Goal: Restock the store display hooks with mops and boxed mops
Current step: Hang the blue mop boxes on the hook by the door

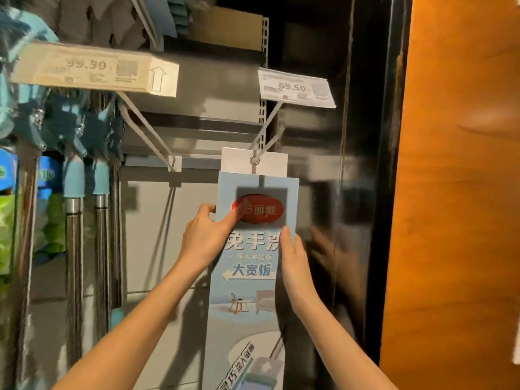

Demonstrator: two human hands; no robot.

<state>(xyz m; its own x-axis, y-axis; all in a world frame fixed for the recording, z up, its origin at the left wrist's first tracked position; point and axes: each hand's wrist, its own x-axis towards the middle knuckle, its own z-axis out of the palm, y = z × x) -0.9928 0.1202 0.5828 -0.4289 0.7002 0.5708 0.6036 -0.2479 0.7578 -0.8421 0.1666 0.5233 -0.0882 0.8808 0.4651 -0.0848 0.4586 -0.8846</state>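
Note:
A tall light-blue boxed mop [250, 277] with a red oval logo hangs upright at centre. Its white hang tab [270, 163] has an eyelet threaded on the right display hook [267, 128]. My left hand [205, 237] grips the box's left edge, thumb on the logo. My right hand [292, 257] presses the right edge just below. Beside it, the left display hook [149, 133] ends bare. Several mops [76, 153] with blue-teal heads and metal poles hang at far left.
Price tags sit over the hooks: a cream one reading 99.99 [92, 70] and a white one reading 69.50 [297, 87]. A grey back panel [157, 220] lies behind. A dark glossy post [354, 164] and an orange wall [455, 192] stand to the right.

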